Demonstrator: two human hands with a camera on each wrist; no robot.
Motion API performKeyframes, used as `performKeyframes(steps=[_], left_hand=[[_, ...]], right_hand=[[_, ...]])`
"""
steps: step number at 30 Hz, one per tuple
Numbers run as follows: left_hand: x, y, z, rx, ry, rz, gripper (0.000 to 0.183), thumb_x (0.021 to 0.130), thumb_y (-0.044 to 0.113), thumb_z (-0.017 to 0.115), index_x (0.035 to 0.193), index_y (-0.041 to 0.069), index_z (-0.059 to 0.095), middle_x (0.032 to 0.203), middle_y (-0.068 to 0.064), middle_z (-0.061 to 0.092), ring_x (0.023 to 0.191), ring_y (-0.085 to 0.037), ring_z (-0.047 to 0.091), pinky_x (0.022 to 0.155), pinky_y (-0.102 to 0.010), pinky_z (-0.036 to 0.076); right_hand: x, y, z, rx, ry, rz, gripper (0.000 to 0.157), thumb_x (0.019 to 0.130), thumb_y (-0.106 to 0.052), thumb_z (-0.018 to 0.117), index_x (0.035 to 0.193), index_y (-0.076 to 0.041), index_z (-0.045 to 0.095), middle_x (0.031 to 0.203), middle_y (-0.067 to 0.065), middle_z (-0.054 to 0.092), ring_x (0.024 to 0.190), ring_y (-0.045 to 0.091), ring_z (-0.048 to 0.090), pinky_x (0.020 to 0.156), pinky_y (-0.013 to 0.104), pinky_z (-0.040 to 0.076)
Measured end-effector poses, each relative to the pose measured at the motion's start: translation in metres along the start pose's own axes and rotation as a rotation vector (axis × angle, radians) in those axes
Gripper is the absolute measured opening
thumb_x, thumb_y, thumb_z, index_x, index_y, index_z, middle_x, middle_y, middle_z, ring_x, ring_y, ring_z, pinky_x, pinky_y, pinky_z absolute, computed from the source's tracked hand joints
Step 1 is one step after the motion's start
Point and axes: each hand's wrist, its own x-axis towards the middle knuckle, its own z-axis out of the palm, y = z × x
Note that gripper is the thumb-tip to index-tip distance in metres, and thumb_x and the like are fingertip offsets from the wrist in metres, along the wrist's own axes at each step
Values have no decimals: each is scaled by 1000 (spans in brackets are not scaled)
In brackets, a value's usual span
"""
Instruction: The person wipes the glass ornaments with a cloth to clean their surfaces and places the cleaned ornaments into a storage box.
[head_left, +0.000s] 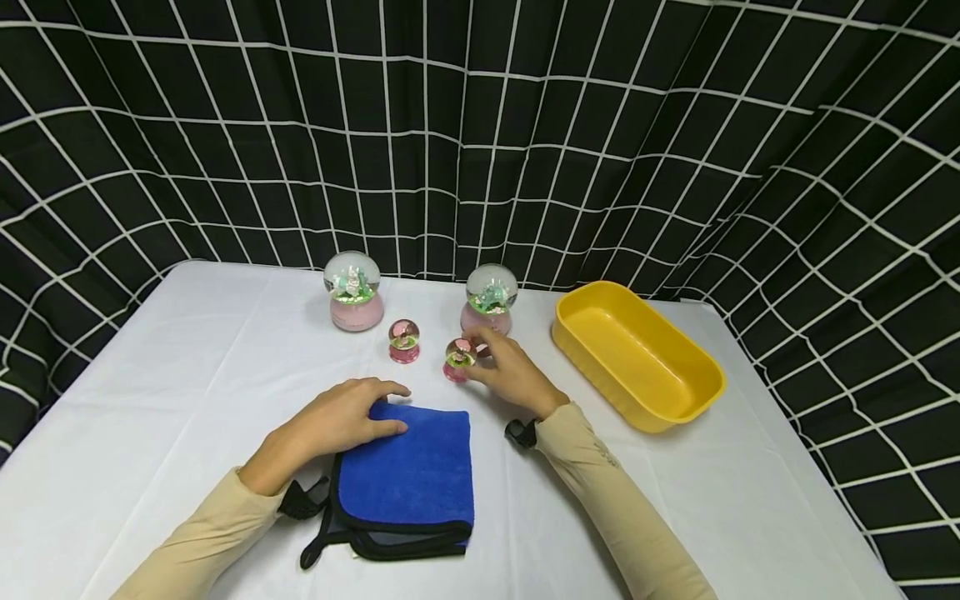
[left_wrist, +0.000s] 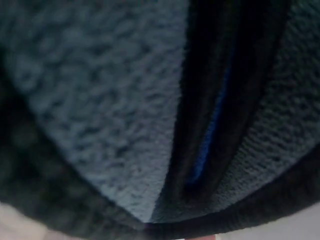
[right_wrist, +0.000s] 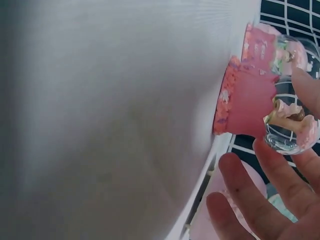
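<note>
My right hand [head_left: 517, 379] has its thumb and fingers around a small snow globe [head_left: 460, 353] with a pink base, which stands upright on the table. In the right wrist view, the small globe's clear ball [right_wrist: 290, 125] sits between the thumb and fingertips. My left hand [head_left: 333, 423] rests at the left edge of a folded blue towel [head_left: 412, 475] with black trim, thumb and index finger apart. Grey towel fabric [left_wrist: 110, 100] fills the left wrist view, hiding that hand there. A second small snow globe [head_left: 404, 342] stands to the left of the first.
Two large snow globes with pink bases stand at the back: the left one [head_left: 356, 296] and the right one [head_left: 491, 300], just behind my right hand. A yellow tray [head_left: 600, 385] sits to the right. Black gridded cloth [head_left: 420, 125] hangs beyond the white table [head_left: 210, 400].
</note>
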Motion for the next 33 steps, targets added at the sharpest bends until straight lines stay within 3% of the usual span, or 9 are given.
performKeyframes(steps=[4, 8, 17, 23, 29, 33], left_hand=[[-1, 0, -1, -8, -21, -21, 36, 85, 33, 76, 112, 10, 71, 106, -4, 71, 100, -22, 64, 89, -44, 52], [-3, 0, -3, -16, -63, -65, 27, 85, 37, 76, 99, 14, 72, 91, 2, 69, 87, -17, 59, 79, -37, 50], [-9, 2, -13, 4, -151, -131, 32, 85, 39, 74, 106, 16, 65, 100, -2, 67, 92, -20, 59, 82, -42, 49], [-7, 2, -12, -48, -158, -88, 21, 84, 29, 75, 98, 17, 65, 88, 2, 63, 84, -18, 54, 75, -36, 45], [-6, 4, -9, -113, -124, -14, 15, 83, 16, 74, 92, 20, 62, 76, 5, 56, 75, -15, 50, 66, -29, 39], [-4, 4, -9, -149, -86, -19, 17, 82, 13, 73, 93, 19, 61, 69, 4, 52, 69, -14, 49, 64, -28, 39]], right_hand=[[-5, -1, -3, 7, -17, 18, 46, 88, -15, 76, 126, -2, 55, 122, 14, 64, 110, 32, 62, 100, 44, 51], [-12, 1, -6, -4, -38, 29, 46, 88, -16, 76, 126, -3, 54, 121, 13, 64, 108, 31, 62, 99, 43, 52], [-26, 2, -11, -4, -42, 61, 49, 89, -17, 74, 131, -3, 51, 122, 15, 64, 110, 31, 62, 99, 45, 51], [-28, 2, -6, -41, -56, 66, 56, 87, -18, 77, 133, -3, 49, 115, 13, 64, 105, 26, 58, 98, 42, 48], [-29, 0, -4, -62, -21, 67, 46, 86, -13, 77, 121, -3, 50, 106, 13, 66, 95, 22, 57, 88, 36, 46], [-29, 1, -4, -43, -33, 55, 44, 87, -12, 76, 120, -2, 49, 112, 15, 70, 101, 24, 63, 91, 38, 49]])
